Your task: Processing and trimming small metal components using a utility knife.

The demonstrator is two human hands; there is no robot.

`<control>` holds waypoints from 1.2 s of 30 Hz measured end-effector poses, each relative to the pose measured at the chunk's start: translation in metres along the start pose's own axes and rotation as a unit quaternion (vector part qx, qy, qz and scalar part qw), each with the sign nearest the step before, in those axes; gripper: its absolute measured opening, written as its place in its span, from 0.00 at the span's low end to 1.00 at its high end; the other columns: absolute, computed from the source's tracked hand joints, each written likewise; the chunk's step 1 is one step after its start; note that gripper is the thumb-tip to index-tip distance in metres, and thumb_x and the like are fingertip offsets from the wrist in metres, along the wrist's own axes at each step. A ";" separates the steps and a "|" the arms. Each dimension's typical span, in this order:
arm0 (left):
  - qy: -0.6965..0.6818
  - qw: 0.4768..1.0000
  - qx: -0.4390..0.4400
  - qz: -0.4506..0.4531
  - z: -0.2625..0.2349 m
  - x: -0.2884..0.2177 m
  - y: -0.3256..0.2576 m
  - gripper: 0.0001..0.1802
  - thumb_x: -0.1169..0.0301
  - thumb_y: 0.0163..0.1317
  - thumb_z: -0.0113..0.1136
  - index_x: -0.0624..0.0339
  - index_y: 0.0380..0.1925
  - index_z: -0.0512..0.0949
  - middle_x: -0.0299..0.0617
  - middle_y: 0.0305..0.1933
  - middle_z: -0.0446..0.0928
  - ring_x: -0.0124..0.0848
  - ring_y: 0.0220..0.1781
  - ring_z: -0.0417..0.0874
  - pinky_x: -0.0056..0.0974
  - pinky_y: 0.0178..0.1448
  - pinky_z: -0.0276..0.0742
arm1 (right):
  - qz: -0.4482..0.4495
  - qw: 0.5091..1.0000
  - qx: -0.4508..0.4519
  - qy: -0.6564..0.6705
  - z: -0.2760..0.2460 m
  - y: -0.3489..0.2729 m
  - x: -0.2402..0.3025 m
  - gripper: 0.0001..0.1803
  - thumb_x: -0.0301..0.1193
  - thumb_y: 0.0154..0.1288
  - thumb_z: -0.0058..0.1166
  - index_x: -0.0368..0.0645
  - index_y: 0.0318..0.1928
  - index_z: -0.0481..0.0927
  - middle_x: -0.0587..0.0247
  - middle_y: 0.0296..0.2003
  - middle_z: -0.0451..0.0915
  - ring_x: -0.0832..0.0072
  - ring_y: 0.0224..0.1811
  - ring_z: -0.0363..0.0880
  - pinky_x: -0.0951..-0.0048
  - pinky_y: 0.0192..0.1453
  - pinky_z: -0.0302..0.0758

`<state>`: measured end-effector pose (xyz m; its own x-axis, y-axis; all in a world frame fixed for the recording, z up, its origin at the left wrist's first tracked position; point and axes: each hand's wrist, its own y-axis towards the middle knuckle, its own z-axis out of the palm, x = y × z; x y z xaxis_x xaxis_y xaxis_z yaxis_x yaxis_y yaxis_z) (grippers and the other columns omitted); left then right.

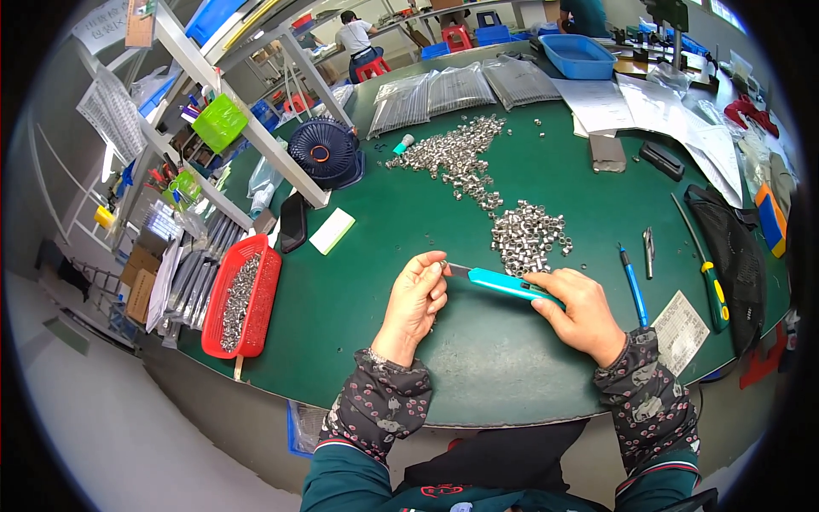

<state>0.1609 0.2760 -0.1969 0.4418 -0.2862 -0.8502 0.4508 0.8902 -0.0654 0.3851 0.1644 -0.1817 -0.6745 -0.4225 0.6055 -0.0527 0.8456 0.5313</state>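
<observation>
My right hand (587,314) is closed around a teal utility knife (502,283), its thumb and fingers along the handle. The knife's blade (458,270) is out and points left, its tip at the fingertips of my left hand (411,303). Thumb and forefinger of that hand pinch a small metal ring, mostly hidden by the fingers. Just beyond the knife lies a heap of short silvery metal rings (527,237). A larger, spread-out pile of the same rings (461,154) lies farther back on the green table (367,299).
A red basket (271,294) of small metal parts stands at left, near a phone (293,224) and a fan (322,152). To the right lie a blue pen-like tool (633,286), a screwdriver (710,273) and a black pouch (735,264). Bagged rods (461,88) lie behind.
</observation>
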 end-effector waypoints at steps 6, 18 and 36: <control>0.009 1.000 0.007 0.010 -0.002 0.001 0.001 0.06 0.74 0.64 0.51 0.61 0.41 0.72 0.35 0.32 0.71 0.17 0.21 0.63 0.20 0.17 0.55 | 0.001 1.000 0.004 0.002 0.002 -0.001 -0.003 0.14 0.31 0.57 0.54 0.42 0.44 0.77 0.57 0.26 0.75 0.61 0.31 0.74 0.62 0.35 0.71; 0.066 0.998 0.024 0.009 -0.002 -0.002 -0.001 0.07 0.73 0.65 0.50 0.62 0.41 0.73 0.34 0.29 0.71 0.16 0.21 0.62 0.20 0.18 0.56 | -0.073 0.989 -0.037 -0.119 0.000 0.002 0.008 0.19 0.26 0.50 0.58 0.42 0.46 0.76 0.61 0.27 0.73 0.63 0.29 0.71 0.65 0.31 0.70; -0.009 0.999 0.048 0.002 -0.005 0.000 0.001 0.08 0.72 0.67 0.48 0.61 0.44 0.72 0.39 0.36 0.73 0.18 0.23 0.64 0.21 0.19 0.57 | -0.031 0.995 -0.072 -0.061 0.000 0.001 0.002 0.19 0.26 0.50 0.58 0.43 0.45 0.75 0.60 0.24 0.71 0.63 0.28 0.71 0.64 0.30 0.69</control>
<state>0.1576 0.2786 -0.1998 0.4575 -0.2889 -0.8410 0.5207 0.8537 -0.0100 0.3839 0.1648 -0.1799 -0.7583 -0.4221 0.4968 0.0029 0.7598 0.6501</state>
